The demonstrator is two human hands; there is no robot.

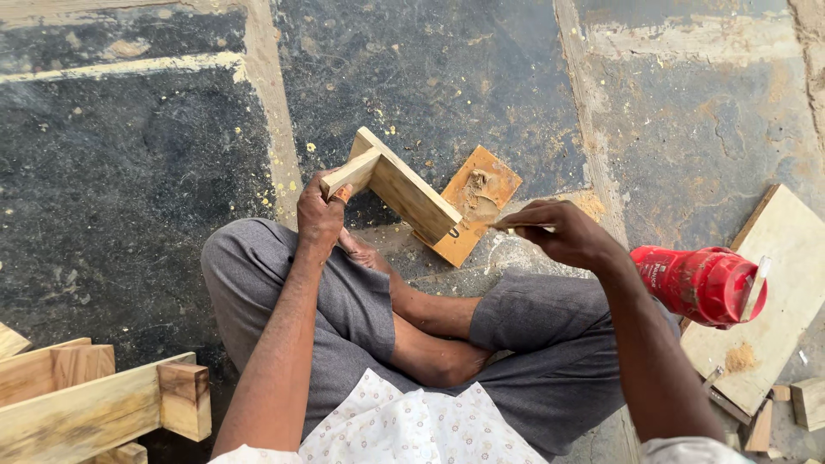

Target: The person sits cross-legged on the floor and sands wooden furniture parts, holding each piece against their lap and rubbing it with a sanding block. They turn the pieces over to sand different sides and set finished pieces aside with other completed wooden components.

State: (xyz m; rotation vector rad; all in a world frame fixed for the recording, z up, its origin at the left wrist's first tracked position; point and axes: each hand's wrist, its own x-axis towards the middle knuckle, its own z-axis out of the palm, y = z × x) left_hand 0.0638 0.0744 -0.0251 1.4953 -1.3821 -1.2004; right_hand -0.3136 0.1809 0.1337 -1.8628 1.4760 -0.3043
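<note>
Wooden L-shaped joint [402,187] stands on the stone floor [129,172] before crossed legs, one end gripped by the left hand [320,215], fingers wrapped tight, arm extended. Right hand [559,234], wrist bent, pinches a thin stick [521,228] (glue-tipped, perhaps) just beside the joint, over an orange board [473,215].

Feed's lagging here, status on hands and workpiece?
Left hand grips wooden L-joint. Right hand pinches thin stick at joint end. Nothing in the way.

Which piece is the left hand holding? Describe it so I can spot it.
Start at the dark stone floor, just ahead of the crossed legs. The left hand has its grip on an L-shaped wooden joint: two pale boards meeting at a corner, standing over the flat orange board.
</note>
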